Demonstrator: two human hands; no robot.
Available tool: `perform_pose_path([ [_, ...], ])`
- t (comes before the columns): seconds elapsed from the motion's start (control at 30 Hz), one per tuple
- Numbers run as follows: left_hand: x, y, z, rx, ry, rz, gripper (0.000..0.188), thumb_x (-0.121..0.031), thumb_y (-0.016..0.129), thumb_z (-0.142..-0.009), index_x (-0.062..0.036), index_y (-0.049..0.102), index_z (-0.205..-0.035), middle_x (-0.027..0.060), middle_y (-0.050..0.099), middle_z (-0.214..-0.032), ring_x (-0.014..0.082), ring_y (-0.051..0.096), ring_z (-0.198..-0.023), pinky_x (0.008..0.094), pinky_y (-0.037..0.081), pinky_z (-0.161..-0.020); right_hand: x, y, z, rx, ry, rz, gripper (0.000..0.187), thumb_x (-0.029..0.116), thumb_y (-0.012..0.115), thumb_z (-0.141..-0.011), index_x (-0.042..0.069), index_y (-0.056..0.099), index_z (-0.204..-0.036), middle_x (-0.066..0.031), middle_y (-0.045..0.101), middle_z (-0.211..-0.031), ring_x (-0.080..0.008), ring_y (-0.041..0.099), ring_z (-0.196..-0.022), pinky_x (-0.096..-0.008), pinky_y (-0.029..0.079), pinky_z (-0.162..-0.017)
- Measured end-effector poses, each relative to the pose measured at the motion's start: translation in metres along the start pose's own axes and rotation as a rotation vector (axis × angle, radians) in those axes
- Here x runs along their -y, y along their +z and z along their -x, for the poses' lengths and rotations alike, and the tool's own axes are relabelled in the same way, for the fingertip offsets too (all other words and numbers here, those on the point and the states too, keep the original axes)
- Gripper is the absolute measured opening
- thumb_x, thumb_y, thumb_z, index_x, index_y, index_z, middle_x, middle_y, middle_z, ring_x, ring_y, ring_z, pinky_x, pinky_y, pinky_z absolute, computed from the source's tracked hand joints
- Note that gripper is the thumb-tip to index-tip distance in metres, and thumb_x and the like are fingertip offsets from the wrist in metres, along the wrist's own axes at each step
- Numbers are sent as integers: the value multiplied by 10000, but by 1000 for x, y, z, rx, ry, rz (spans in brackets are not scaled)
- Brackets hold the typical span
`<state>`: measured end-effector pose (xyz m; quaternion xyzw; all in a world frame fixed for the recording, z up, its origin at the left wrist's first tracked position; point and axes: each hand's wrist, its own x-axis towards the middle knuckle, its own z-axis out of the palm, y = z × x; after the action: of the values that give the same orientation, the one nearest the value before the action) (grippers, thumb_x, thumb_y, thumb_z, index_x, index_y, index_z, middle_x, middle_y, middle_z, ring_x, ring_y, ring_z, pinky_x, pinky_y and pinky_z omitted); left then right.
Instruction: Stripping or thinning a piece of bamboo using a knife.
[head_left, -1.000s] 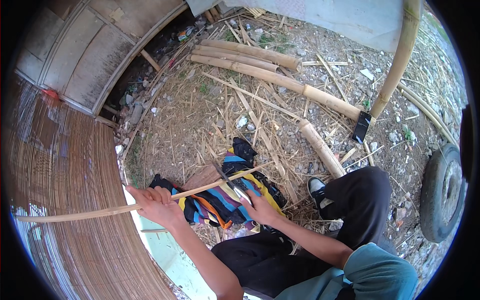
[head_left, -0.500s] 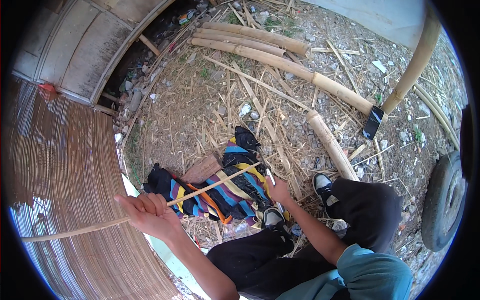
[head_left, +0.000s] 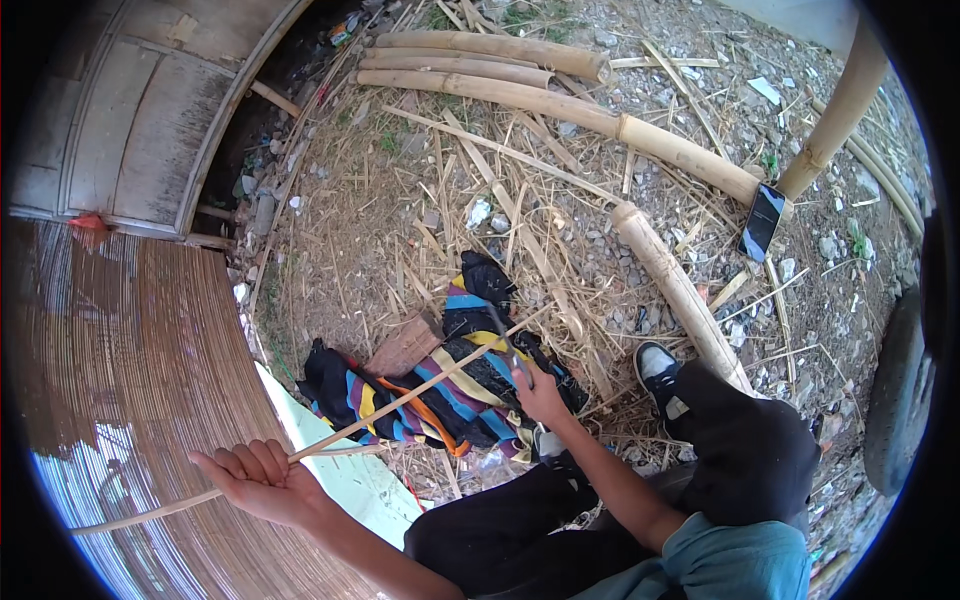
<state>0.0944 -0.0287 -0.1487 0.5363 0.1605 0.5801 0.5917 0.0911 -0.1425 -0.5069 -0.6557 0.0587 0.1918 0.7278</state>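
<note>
My left hand [head_left: 262, 482] is closed around a long, thin bamboo strip [head_left: 400, 401], thumb laid along it. The strip slants from the lower left up to the right across a striped cloth [head_left: 470, 385] on the ground. In my right hand [head_left: 540, 392] is a knife [head_left: 503, 335], its dark, narrow blade crossing the strip near the far end. Whether the edge bites into the strip cannot be made out. A reddish-brown block [head_left: 404, 346], perhaps wood or brick, rests on the cloth behind the strip.
Bamboo poles [head_left: 490, 95] lie at the back, and a shorter piece [head_left: 680, 290] lies by my right shoe [head_left: 657, 362]. A phone [head_left: 762, 222] leans against a pole. At left is a slatted bamboo screen [head_left: 150, 370]; a tyre [head_left: 897, 400] stands at right.
My left hand has moved left and toward me, drawing the strip along. The knife in my right hand has turned, its blade now showing dark across the strip. The view has shifted slightly.
</note>
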Motion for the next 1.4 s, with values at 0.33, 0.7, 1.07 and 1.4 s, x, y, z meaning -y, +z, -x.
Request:
perform_pose_path([
  [0.33, 5, -20, -15, 4, 40, -38, 466, -294, 437, -954, -183, 224, -555, -58, 123, -450, 34, 79, -385, 207, 102, -319, 35, -8, 11, 122, 184, 58, 393, 400, 505, -877, 14, 557, -924, -178, 561, -604, -335, 591, -587, -405, 445, -556],
  [0.7, 7, -29, -21, 43, 16, -2, 454, -266, 474, -940, -178, 241, -560, -59, 139, -435, 35, 94, -379, 209, 117, -320, -12, -14, -1, -29, 138, 184, 429, 411, 511, -867, 0, 580, -968, -238, 590, -692, -412, 599, -724, -406, 474, -620],
  [1.07, 4, -24, -17, 40, 27, -5, 455, -259, 463, -944, -177, 245, -554, -57, 151, -429, 39, 101, -375, 210, 118, -318, 5, 7, 7, -53, -106, 124, 367, 385, 524, -861, 19, 540, -873, -204, 564, -615, -419, 571, -623, -446, 454, -564],
  [1.4, 12, -25, -18, -15, 38, -9, 450, -283, 458, -947, -179, 244, -564, -62, 148, -440, 26, 106, -373, 197, 116, -316, 4, -13, -7, 0, 225, 86, 468, 436, 478, -878, -25, 557, -854, -192, 570, -609, -341, 595, -596, -396, 460, -585],
])
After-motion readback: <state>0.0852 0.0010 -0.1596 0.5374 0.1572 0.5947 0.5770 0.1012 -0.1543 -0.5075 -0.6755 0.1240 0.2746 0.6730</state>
